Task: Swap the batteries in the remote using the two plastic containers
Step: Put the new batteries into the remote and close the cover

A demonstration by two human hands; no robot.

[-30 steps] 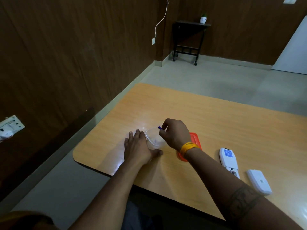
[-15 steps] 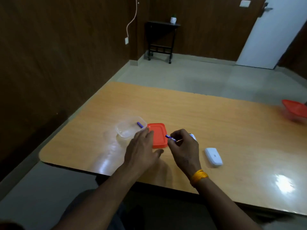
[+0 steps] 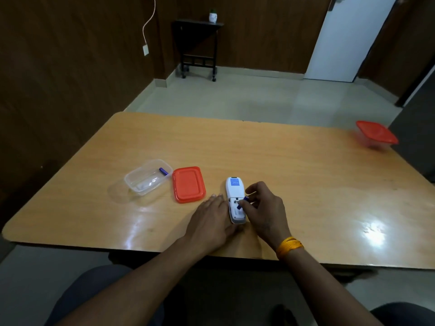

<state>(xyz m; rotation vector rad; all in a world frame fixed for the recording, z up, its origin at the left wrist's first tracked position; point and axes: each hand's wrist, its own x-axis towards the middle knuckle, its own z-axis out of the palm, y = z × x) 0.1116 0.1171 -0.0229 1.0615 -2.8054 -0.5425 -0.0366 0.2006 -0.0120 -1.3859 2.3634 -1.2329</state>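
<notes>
A white remote lies face down on the wooden table, its battery bay uncovered. My right hand pinches a blue battery at the bay. My left hand lies flat on the table against the remote's left side, fingers apart. To the left stands a clear plastic container with one blue battery inside; its red lid lies beside it. A second container with a red lid sits at the far right edge. The remote's battery cover is hidden.
A dark wood-panelled wall runs along the left. A small black side table with a white pot stands at the back wall, near a white door. The table's near edge is just beyond my forearms.
My right hand carried a blue battery from the clear container to the remote's bay. My left hand left the container and now rests against the remote. The view swung right.
</notes>
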